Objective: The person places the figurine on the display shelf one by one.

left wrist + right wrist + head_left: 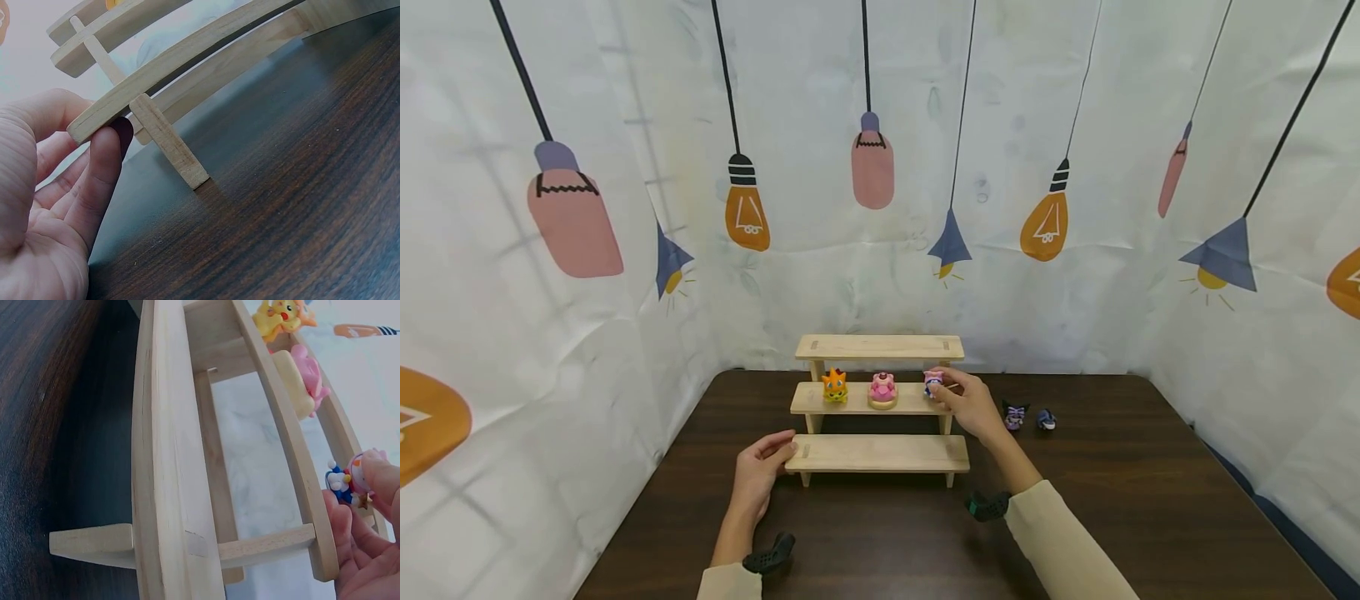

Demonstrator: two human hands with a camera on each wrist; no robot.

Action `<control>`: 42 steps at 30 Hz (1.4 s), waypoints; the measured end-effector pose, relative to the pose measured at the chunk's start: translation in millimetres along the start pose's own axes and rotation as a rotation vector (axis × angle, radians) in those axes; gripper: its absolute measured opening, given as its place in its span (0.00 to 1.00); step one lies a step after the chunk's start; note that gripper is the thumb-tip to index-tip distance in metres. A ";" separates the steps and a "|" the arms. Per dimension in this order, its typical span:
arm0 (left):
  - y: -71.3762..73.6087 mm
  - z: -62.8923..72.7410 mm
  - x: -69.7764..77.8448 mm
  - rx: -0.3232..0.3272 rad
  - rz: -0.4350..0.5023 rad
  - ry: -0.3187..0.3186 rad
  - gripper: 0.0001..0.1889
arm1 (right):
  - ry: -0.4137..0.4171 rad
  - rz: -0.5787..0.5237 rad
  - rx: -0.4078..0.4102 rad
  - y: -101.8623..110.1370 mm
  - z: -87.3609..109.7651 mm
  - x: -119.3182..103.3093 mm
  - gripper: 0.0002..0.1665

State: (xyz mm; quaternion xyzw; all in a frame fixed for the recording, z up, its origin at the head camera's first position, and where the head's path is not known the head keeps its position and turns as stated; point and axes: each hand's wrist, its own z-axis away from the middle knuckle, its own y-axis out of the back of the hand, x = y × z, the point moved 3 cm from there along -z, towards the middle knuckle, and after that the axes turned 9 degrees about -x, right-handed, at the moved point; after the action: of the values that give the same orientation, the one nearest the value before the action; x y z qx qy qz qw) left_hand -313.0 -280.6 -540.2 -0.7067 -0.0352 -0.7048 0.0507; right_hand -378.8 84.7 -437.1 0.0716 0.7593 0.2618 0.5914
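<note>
A three-step wooden display stand (pixel 880 452) stands on the dark table. My left hand (pixel 762 471) pinches the left end of its lowest step, thumb above and fingers beneath in the left wrist view. At the right end of the middle step, my right hand (pixel 964 402) pinches a small pink, white and blue figurine (pixel 932 382). The right wrist view shows this figurine (pixel 347 480) between thumb and fingers, close by the step. Along the same step sit an orange-and-yellow figurine (pixel 834 387) at the left and a pink figurine on a pale base (pixel 882 391) in the middle.
On the table right of the stand are a purple-and-black figurine (pixel 1013 415) and a small dark blue figurine (pixel 1046 419). Behind the table (pixel 1097 500) hangs a white cloth (pixel 805 292) printed with lamps, which also runs along both sides.
</note>
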 end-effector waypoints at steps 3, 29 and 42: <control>-0.1 -0.5 -1.2 -0.001 0.003 0.003 0.23 | 0.013 0.002 0.011 -0.5 0.4 0.6 0.19; -0.9 -1.5 -1.3 0.005 -0.003 0.009 0.21 | -0.008 0.058 -0.021 -1.5 1.7 0.6 0.19; -1.2 -0.5 0.1 0.011 -0.005 -0.002 0.20 | -0.049 0.070 -0.028 -1.6 1.8 -0.4 0.21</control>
State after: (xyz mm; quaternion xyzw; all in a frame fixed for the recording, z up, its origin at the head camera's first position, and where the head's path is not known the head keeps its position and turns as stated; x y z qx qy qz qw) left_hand -313.7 -279.5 -540.0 -0.7070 -0.0409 -0.7040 0.0527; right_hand -376.7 83.7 -437.9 0.0959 0.7378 0.2912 0.6014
